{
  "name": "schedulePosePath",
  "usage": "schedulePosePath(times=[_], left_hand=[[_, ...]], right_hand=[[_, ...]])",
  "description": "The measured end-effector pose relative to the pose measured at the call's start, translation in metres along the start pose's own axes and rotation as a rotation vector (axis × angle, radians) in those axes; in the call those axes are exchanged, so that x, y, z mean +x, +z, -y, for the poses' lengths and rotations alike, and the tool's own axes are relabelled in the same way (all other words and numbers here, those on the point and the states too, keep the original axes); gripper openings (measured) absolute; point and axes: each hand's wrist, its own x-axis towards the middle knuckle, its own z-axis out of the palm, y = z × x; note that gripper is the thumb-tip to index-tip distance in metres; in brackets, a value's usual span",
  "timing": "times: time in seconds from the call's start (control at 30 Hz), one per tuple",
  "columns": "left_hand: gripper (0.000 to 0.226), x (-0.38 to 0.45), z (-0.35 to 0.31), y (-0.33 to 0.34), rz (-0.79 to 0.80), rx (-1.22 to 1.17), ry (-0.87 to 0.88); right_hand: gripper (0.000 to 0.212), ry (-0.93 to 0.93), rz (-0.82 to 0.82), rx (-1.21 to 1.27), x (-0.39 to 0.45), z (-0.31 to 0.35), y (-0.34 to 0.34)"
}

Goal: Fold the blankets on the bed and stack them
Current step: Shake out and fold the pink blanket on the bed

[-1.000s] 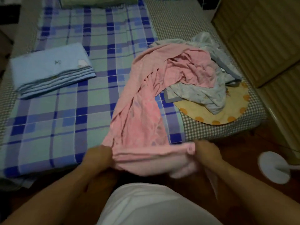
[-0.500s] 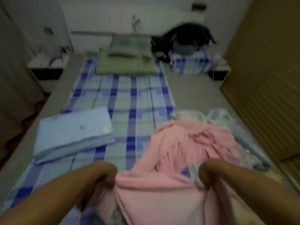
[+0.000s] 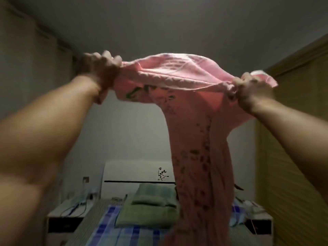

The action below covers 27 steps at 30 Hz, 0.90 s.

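Observation:
A pink blanket (image 3: 193,110) with a dark flower print hangs in the air in front of me, its top edge stretched between my two raised hands. My left hand (image 3: 99,71) grips the left end of that edge with curled fingers. My right hand (image 3: 252,91) grips the right end the same way. The cloth falls in a long twisted column to the bottom of the view, over the right half of the bed (image 3: 113,228). The folded blue blanket and the other loose blankets are out of view.
The bed has a blue checked sheet, green pillows (image 3: 150,208) at its head and a white headboard (image 3: 134,173). A white nightstand (image 3: 65,215) with cables stands at the left, another (image 3: 257,221) at the right. A wooden wardrobe (image 3: 292,157) lines the right wall.
Both hands have swung the pink blanket's edge from waist height up to above head level, lifting the blanket off the bed. The view has tilted up from the mattress to the headboard and ceiling.

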Motion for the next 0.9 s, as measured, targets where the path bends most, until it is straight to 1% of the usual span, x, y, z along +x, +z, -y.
schedulePosePath(times=[0.03, 0.07, 0.1, 0.13, 0.17, 0.2, 0.23, 0.27, 0.3, 0.37, 0.4, 0.43, 0.47, 0.5, 0.53, 0.57, 0.6, 0.63, 0.67, 0.7, 0.73, 0.77, 0.8, 0.83, 0.87, 0.9], left_hand=[[0.056, -0.01, -0.002, -0.009, 0.059, -0.004, -0.01], [0.066, -0.025, -0.005, -0.017, 0.085, 0.058, -0.011], [0.072, -0.04, -0.007, -0.021, 0.073, 0.091, 0.009], [0.069, -0.062, -0.011, -0.025, 0.082, 0.111, 0.02], [0.063, -0.082, -0.013, -0.025, 0.085, 0.104, 0.033], [0.057, -0.109, -0.022, -0.022, 0.062, 0.065, 0.066], [0.052, -0.135, -0.023, -0.017, 0.055, -0.015, 0.067], [0.05, -0.159, -0.019, -0.009, 0.093, -0.084, 0.039], [0.051, -0.193, -0.021, 0.001, 0.188, -0.129, 0.066], [0.059, -0.295, -0.055, 0.019, 0.545, -0.113, 0.307], [0.064, -0.356, -0.079, 0.028, 0.712, -0.124, 0.387], [0.065, -0.417, -0.103, 0.034, 0.86, -0.195, 0.407], [0.063, -0.478, -0.125, 0.03, 1.024, -0.242, 0.395], [0.06, -0.536, -0.145, 0.028, 1.144, -0.278, 0.387], [0.056, -0.587, -0.163, 0.023, 1.268, -0.305, 0.379], [0.052, -0.632, -0.183, 0.013, 1.39, -0.324, 0.389], [0.047, -0.667, -0.199, 0.003, 1.473, -0.35, 0.382], [0.041, -0.696, -0.212, -0.004, 1.539, -0.381, 0.37], [0.039, -0.719, -0.224, -0.012, 1.592, -0.408, 0.366], [0.042, -0.74, -0.232, -0.015, 1.624, -0.447, 0.352], [0.047, -0.755, -0.238, -0.019, 1.668, -0.472, 0.342], [0.051, -0.767, -0.244, -0.025, 1.706, -0.491, 0.343], [0.05, -0.778, -0.25, -0.032, 1.72, -0.499, 0.329], [0.046, -0.79, -0.254, -0.039, 1.697, -0.514, 0.303], [0.043, -0.803, -0.258, -0.047, 1.637, -0.541, 0.276], [0.042, -0.819, -0.259, -0.052, 1.592, -0.589, 0.25]], right_hand=[[0.025, -0.037, -0.051, -0.031, -0.012, -0.007, -0.005], [0.025, -0.06, -0.091, -0.024, -0.027, -0.015, -0.008], [0.021, -0.091, -0.143, -0.011, -0.047, -0.026, -0.008], [0.018, -0.13, -0.139, -0.003, -0.074, -0.035, -0.011], [0.023, -0.13, -0.084, -0.012, -0.09, -0.042, -0.017], [0.03, -0.101, 0.064, 0.023, -0.115, -0.059, -0.023], [0.03, -0.062, 0.172, 0.13, -0.138, -0.071, -0.021], [0.026, -0.012, 0.285, 0.228, -0.165, -0.076, -0.017], [0.02, -0.039, 0.372, 0.26, -0.202, -0.079, -0.016], [0.017, -0.173, 0.577, 0.279, -0.292, -0.085, -0.008], [0.012, -0.208, 0.747, 0.335, -0.343, -0.081, -0.007], [0.007, -0.266, 0.932, 0.327, -0.403, -0.074, -0.005], [0.009, -0.352, 1.093, 0.315, -0.464, -0.069, -0.002], [0.01, -0.453, 1.178, 0.306, -0.522, -0.065, 0.001], [0.012, -0.511, 1.227, 0.295, -0.572, -0.063, 0.003], [0.018, -0.546, 1.267, 0.233, -0.61, -0.064, -0.001], [0.029, -0.481, 1.325, 0.175, -0.64, -0.069, -0.001], [0.047, -0.422, 1.378, 0.11, -0.663, -0.075, -0.001], [0.067, -0.259, 1.436, 0.06, -0.678, -0.079, -0.004], [0.075, -0.122, 1.431, 0.014, -0.692, -0.084, -0.005], [0.068, 0.037, 1.374, 0.043, -0.702, -0.087, -0.009], [0.048, 0.15, 1.175, 0.075, -0.714, -0.09, -0.014], [0.027, 0.314, 0.985, 0.132, -0.725, -0.091, -0.02], [0.015, 0.463, 0.834, 0.179, -0.74, -0.092, -0.025], [0.012, 0.565, 0.782, 0.214, -0.76, -0.092, -0.027], [0.011, 0.562, 0.801, 0.258, -0.783, -0.09, -0.029]])
